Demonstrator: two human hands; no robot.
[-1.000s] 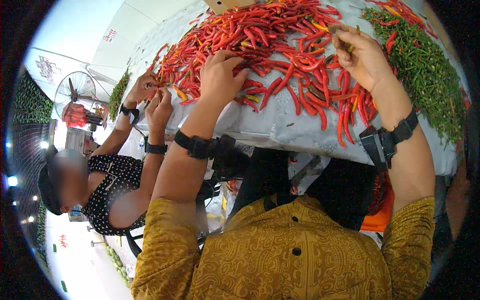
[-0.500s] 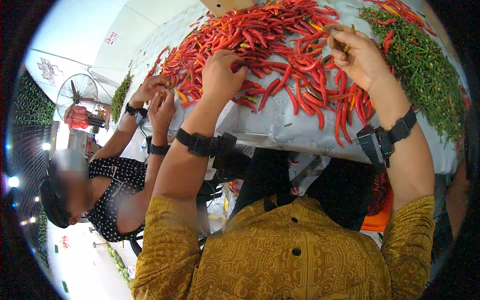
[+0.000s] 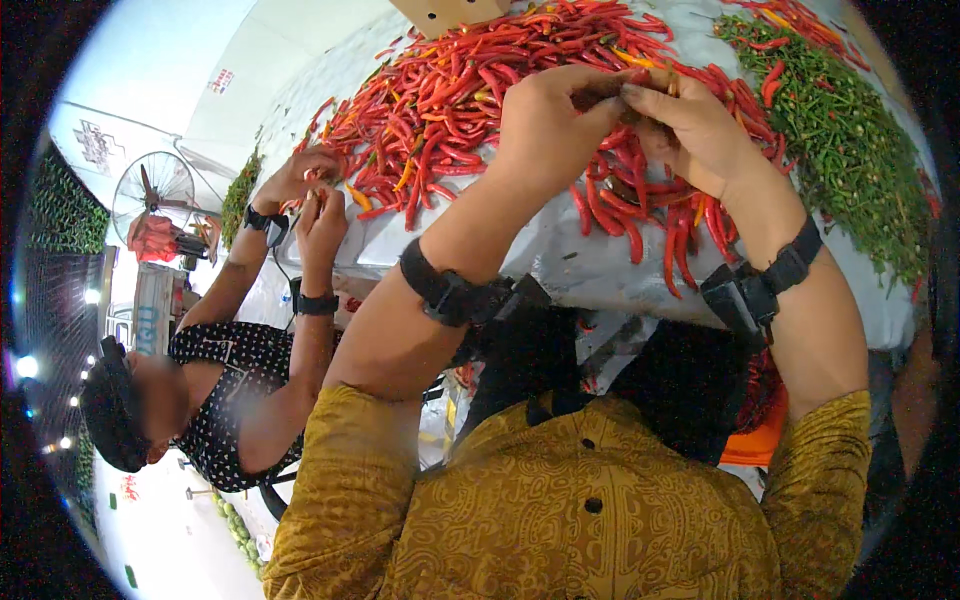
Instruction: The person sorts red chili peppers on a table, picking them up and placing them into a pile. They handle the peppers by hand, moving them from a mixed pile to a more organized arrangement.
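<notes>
My left hand (image 3: 555, 125) and my right hand (image 3: 700, 130) meet over a heap of red chili peppers (image 3: 450, 95) on the table. The fingertips of both hands are pinched together around a chili pepper (image 3: 672, 88), mostly hidden by the fingers, with a small yellowish-brown part showing at the right hand. More red chili peppers (image 3: 625, 240) lie beneath my hands toward the table's near edge. To the right of my right hand spreads a pile of green stems (image 3: 845, 150).
On my left, a co-worker in a dotted top (image 3: 240, 370) has both hands (image 3: 318, 200) at the heap's left edge. A cardboard box (image 3: 450, 14) stands at the far side of the grey-covered table (image 3: 570, 275). A fan (image 3: 153, 195) is beyond the co-worker.
My left hand has moved right, from the middle of the heap up to my right hand. My right hand has dropped slightly, and its fingers now touch the left's.
</notes>
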